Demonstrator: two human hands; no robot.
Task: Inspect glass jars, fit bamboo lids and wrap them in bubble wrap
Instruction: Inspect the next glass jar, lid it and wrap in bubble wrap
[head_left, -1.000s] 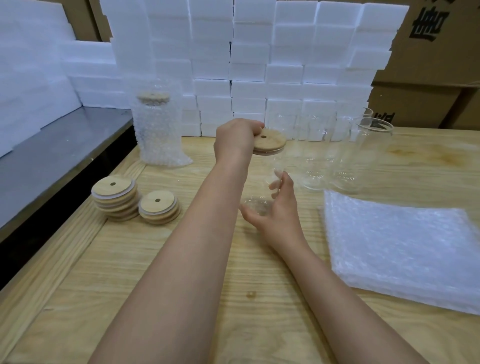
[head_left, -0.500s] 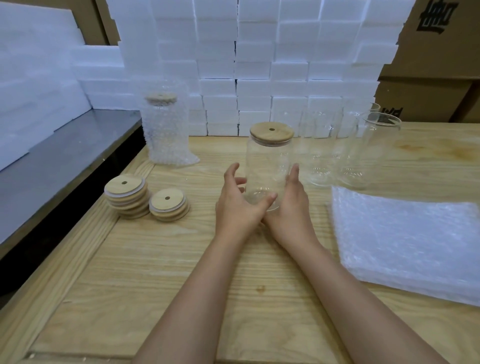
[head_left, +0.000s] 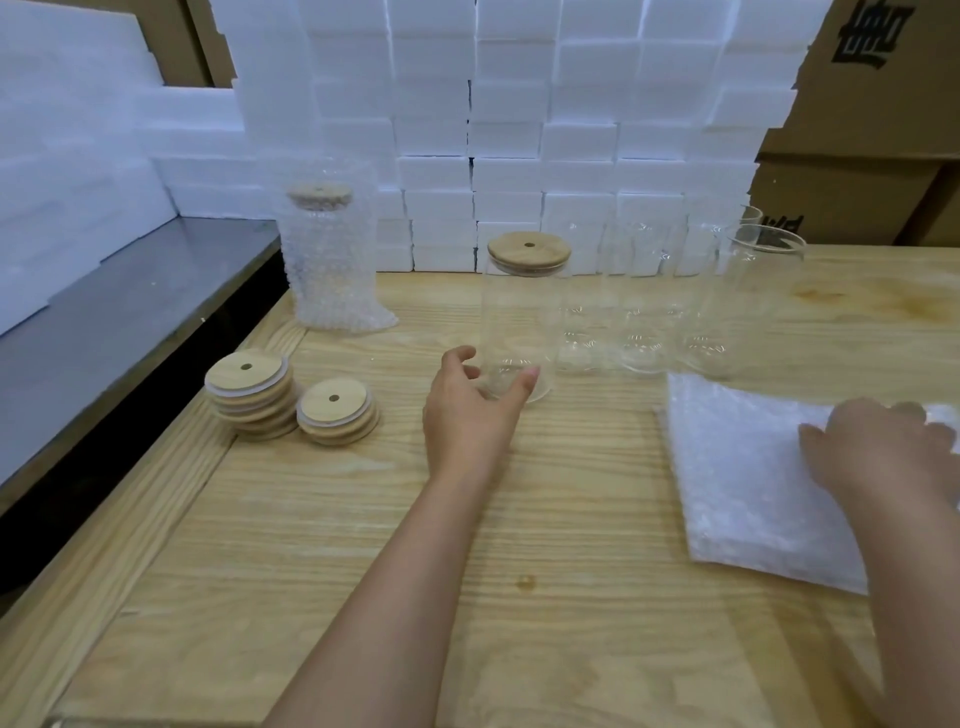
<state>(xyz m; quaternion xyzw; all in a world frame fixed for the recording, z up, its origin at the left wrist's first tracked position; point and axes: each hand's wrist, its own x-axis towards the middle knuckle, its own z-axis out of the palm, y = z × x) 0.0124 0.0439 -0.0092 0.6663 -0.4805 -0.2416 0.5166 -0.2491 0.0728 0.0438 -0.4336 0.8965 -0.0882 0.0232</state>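
A clear glass jar (head_left: 519, 322) with a bamboo lid (head_left: 529, 252) stands upright mid-table. My left hand (head_left: 467, 415) holds its base, thumb in front of the glass and fingers curled round the left side. My right hand (head_left: 883, 447), blurred, rests with spread fingers on a stack of bubble wrap sheets (head_left: 748, 483) at the right. Several empty, lidless jars (head_left: 644, 301) stand behind and to the right. Two stacks of bamboo lids (head_left: 249, 389) (head_left: 336, 413) lie to the left. A jar wrapped in bubble wrap (head_left: 330, 260) stands at the back left.
The wooden table (head_left: 519, 545) ends at the left beside a lower dark metal surface (head_left: 114, 322). A wall of white foam blocks (head_left: 519, 130) lines the back. Cardboard boxes (head_left: 857, 182) stand at the back right.
My left hand left the lid and dropped to the jar's base. My right hand let go of the jar and moved right onto the bubble wrap stack.
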